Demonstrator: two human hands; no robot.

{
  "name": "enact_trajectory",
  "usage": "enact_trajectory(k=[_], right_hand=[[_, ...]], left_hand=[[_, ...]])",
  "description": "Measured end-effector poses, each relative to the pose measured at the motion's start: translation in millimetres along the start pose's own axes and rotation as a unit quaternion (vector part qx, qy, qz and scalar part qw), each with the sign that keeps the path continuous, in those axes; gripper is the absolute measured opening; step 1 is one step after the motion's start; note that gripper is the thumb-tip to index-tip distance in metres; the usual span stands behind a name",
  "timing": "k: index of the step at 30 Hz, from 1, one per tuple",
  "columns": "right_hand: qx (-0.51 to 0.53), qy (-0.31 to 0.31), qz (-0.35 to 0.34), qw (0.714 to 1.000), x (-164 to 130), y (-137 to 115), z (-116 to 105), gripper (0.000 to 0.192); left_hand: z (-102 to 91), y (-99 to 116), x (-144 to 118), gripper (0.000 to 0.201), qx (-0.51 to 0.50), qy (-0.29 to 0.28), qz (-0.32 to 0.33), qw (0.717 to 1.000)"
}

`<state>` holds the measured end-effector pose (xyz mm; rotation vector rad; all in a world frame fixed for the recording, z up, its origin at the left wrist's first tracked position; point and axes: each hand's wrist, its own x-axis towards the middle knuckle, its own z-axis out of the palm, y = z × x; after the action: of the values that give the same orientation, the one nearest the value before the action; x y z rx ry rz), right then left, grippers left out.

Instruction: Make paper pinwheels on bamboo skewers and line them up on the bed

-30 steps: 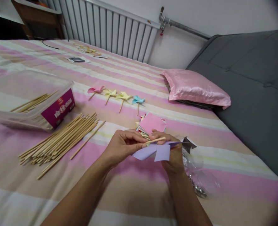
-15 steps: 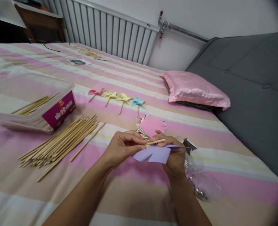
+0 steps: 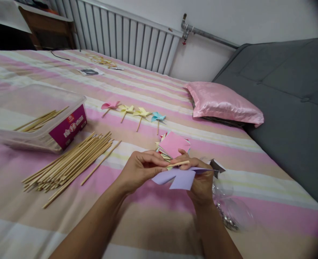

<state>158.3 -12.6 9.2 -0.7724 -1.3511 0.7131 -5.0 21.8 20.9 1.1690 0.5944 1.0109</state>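
Head view: left hand (image 3: 139, 171) pinches wooden stick (image 3: 178, 164), right hand (image 3: 200, 180) grips folded lilac paper pinwheel (image 3: 179, 177), held over the bed (image 3: 148, 223) toward its near edge. Best to keep stick centred on the folds, flaps pinched flat.

Bed (image 3: 137, 219) with pink, cream and tan striped cover. Landmark: clear plastic box (image 3: 37, 120), left side, a few sticks inside. Loose pile of wooden sticks (image 3: 69, 162) just in front of the box. Right of the box: row of four paper pinwheels (image 3: 133, 111). Further right: stack of coloured paper squares (image 3: 172, 144), clear plastic bag (image 3: 230, 208), pink pillow (image 3: 223, 102). Behind the box, far off: small dark packet (image 3: 89, 72).
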Motion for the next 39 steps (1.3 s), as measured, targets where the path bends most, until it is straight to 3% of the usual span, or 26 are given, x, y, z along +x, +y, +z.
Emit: enact_trajectory(k=[21,39], right_hand=[[-0.005,0.02,-0.01,1.0,2.8,0.0,-0.9,0.009],[0.015,-0.009,-0.014,1.0,2.3,1.6,-2.2,0.007]], left_hand=[[0.3,-2.8,-0.3,0.008,-0.006,-0.002,0.002,1.0],[1.0,-2.0,-0.8,0.012,0.025,0.019,0.035,0.999]])
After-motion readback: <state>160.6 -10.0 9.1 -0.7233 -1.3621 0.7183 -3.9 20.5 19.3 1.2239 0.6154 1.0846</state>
